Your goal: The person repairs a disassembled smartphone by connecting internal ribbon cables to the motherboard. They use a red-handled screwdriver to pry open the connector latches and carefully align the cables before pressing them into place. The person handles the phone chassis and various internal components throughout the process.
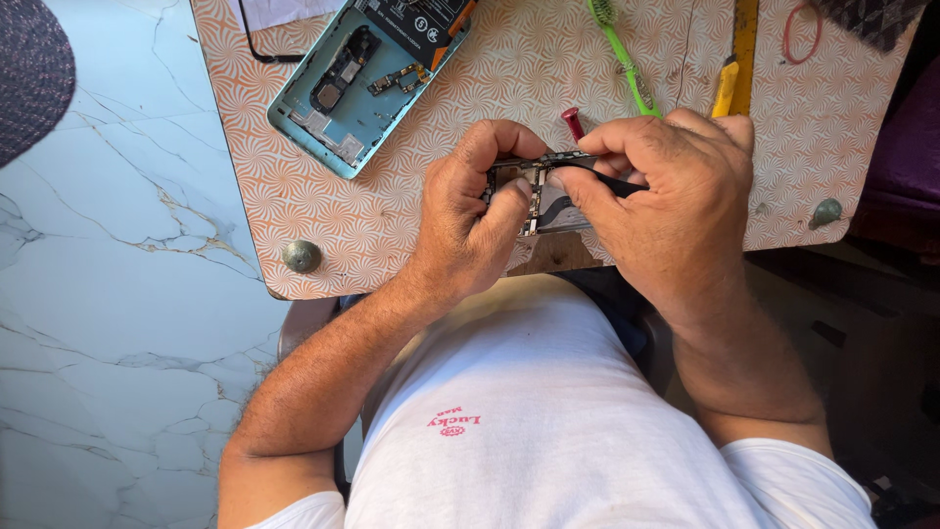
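Note:
My left hand (pixel 475 211) pinches a small phone circuit board (pixel 534 186) between thumb and fingers, just above the near edge of the patterned table (pixel 323 211). My right hand (pixel 666 191) grips a thin black tool (pixel 619 184) whose tip lies on the board; its fingers also touch the board's right side. A small red-handled piece (pixel 573 122) sticks up right behind the board, between my hands. An opened light blue phone shell (pixel 357 83) with its inner parts showing lies at the table's far left.
A green toothbrush (pixel 622 54) lies at the back centre, a yellow-handled tool (pixel 732 78) to its right, and a red rubber band (pixel 803 31) beyond that. Round metal studs (pixel 302 256) mark the table's corners. Marble floor (pixel 117 245) spreads to the left.

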